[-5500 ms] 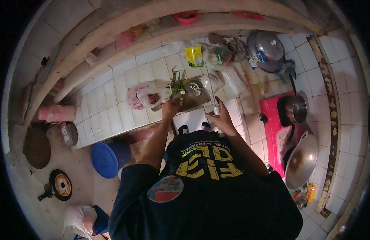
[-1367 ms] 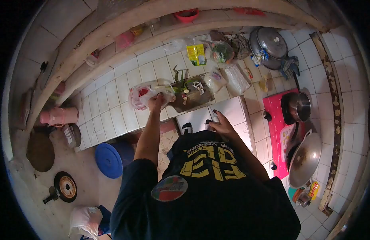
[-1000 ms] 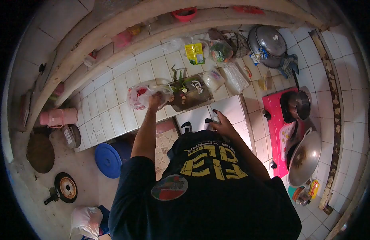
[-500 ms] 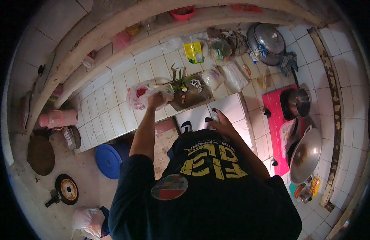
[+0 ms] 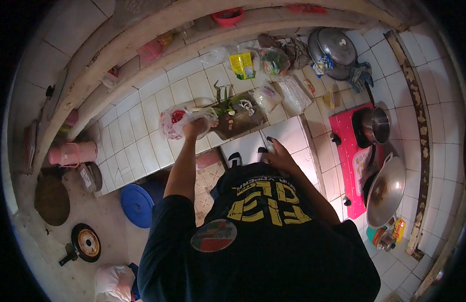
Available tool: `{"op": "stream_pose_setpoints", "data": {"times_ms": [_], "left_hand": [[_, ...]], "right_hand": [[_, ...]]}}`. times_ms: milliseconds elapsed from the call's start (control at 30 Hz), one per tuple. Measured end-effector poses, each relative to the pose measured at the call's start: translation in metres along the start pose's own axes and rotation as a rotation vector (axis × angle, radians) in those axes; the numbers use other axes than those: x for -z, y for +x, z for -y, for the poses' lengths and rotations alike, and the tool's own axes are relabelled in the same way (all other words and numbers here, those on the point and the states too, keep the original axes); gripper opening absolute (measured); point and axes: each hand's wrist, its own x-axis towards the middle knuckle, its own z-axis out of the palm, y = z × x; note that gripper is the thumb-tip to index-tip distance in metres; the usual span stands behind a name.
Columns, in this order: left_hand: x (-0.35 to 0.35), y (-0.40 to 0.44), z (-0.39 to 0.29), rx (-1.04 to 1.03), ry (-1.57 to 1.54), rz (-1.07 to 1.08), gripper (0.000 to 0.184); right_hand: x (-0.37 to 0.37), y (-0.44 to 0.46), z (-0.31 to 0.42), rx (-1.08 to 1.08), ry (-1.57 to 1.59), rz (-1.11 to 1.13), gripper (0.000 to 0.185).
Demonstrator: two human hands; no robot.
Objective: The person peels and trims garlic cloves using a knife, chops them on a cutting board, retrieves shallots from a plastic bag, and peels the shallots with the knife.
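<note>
My left hand (image 5: pixel 194 129) is closed at the clear plastic bag (image 5: pixel 205 117), its fingertips partly hidden by the film. Beside it, a bag with red contents (image 5: pixel 172 122) rests on the tiled counter. To the right lies a dark cutting board (image 5: pixel 236 126) bearing green stalks (image 5: pixel 225 104), small pale and pinkish pieces (image 5: pixel 230 122) and white peelings or strips (image 5: pixel 247 106). Near the counter's front edge, my right hand (image 5: pixel 278 156) is closed round a white knife handle (image 5: pixel 268 146); the blade is hard to make out.
Behind the board are a yellow packet (image 5: pixel 242 66), a bag of vegetables (image 5: pixel 275 62) and white bags (image 5: pixel 267 98). A pink stove (image 5: pixel 350 166) with a saucepan (image 5: pixel 376 126) and wok (image 5: pixel 386 192) stands right. A blue bucket (image 5: pixel 137 205) is at the lower left.
My left hand has moved left from the board's edge to the plastic bag. My right hand has lowered slightly, and the knife is less visible. Over the last second both hands have barely moved.
</note>
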Motion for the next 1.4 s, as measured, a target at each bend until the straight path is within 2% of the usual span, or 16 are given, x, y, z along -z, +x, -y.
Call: {"op": "stream_pose_setpoints", "data": {"times_ms": [100, 200, 300, 367, 400, 467, 533, 667, 767, 800, 833, 967, 1000, 1067, 1233, 1400], "left_hand": [[-0.025, 0.017, 0.019, -0.092, -0.042, -0.088, 0.039], [-0.012, 0.011, 0.001, -0.301, 0.206, 0.052, 0.039], [-0.007, -0.005, -0.007, -0.39, 0.175, -0.095, 0.032], [-0.009, -0.018, -0.01, -0.397, -0.235, -0.227, 0.02], [-0.002, -0.029, -0.019, -0.397, -0.234, -0.227, 0.02], [0.016, -0.054, -0.041, 0.051, -0.885, 0.072, 0.018], [0.013, -0.067, -0.042, -0.069, -0.773, -0.072, 0.016], [0.003, -0.07, -0.045, -0.259, -0.505, -0.462, 0.016], [0.005, -0.068, -0.047, -0.392, -0.349, -0.531, 0.021], [0.019, -0.072, -0.058, -0.394, -0.352, -0.535, 0.021], [0.046, -0.083, -0.078, -0.35, -0.364, -0.331, 0.022], [0.048, -0.089, -0.099, -0.143, -0.654, 0.153, 0.017], [0.05, -0.092, -0.105, -0.145, -0.654, 0.152, 0.017], [0.053, -0.094, -0.124, -0.414, -1.096, 0.162, 0.019], [0.154, -0.15, -0.219, -0.413, -1.241, 0.282, 0.026], [0.193, -0.173, -0.248, -0.452, -1.409, 0.323, 0.032]], "right_hand": [[0.0, 0.003, -0.005, 0.001, -0.025, -0.004, 0.074], [-0.002, 0.004, -0.009, 0.028, -0.066, -0.018, 0.073], [-0.003, -0.002, -0.002, 0.076, -0.1, -0.04, 0.073], [-0.005, -0.003, -0.001, 0.122, -0.137, -0.058, 0.072], [-0.005, -0.002, -0.004, 0.147, -0.123, -0.059, 0.07], [-0.006, 0.002, -0.012, 0.172, -0.108, -0.058, 0.069], [-0.006, 0.007, -0.017, 0.036, 0.04, 0.007, 0.065], [-0.008, 0.002, -0.012, 0.116, -0.06, -0.05, 0.063], [-0.008, 0.004, -0.015, 0.112, -0.037, -0.076, 0.062], [-0.007, 0.007, -0.02, 0.312, -0.122, -0.137, 0.063], [-0.006, 0.01, -0.023, 0.512, -0.207, -0.198, 0.064], [-0.002, -0.027, 0.043, 0.343, -0.083, -0.177, 0.061], [0.001, -0.029, 0.05, 0.441, -0.117, -0.194, 0.065], [0.01, -0.029, 0.066, 0.551, -0.157, -0.223, 0.068], [0.017, -0.042, 0.116, 0.644, -0.128, -0.275, 0.079], [0.028, -0.047, 0.144, 0.498, 0.1, -0.104, 0.082]]}}
